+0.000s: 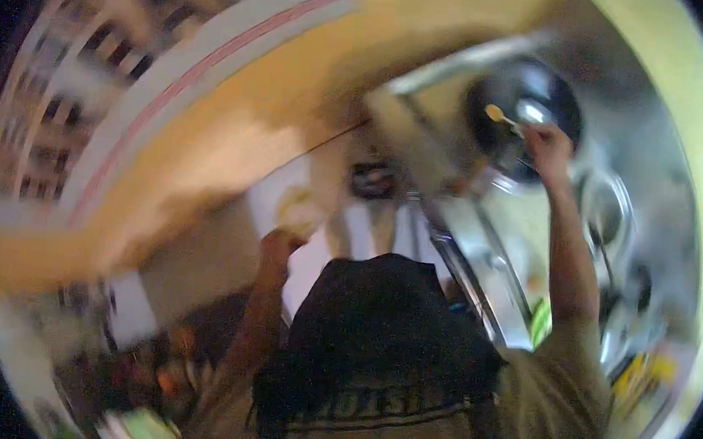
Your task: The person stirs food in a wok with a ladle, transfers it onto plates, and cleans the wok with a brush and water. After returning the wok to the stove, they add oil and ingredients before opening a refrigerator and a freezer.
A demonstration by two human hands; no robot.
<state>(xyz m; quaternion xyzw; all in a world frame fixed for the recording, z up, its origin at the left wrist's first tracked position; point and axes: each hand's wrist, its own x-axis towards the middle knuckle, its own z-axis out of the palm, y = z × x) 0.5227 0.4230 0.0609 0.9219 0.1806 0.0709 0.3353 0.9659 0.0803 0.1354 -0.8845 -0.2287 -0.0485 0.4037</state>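
Over a round black pan (pixel 490 135) at the upper right, my right hand (pixel 549 148) is closed around the handle of a utensil with a small tan head (pixel 496 114). The tan head points left, above the pan. My left hand (pixel 283 245) is lower and left of centre, held away from the pan. Its fingers are bent beside a pale, blurred round object (pixel 294 208), perhaps a plate or bowl. Motion blur hides whether the fingers grip it.
Right of my right forearm lies a round metal vessel (pixel 607 208) with a long handle. A metal counter edge (pixel 489 259) runs diagonally near the centre right. Something green (pixel 541 321) lies by my right elbow. Yellow items (pixel 645 375) are at the lower right.
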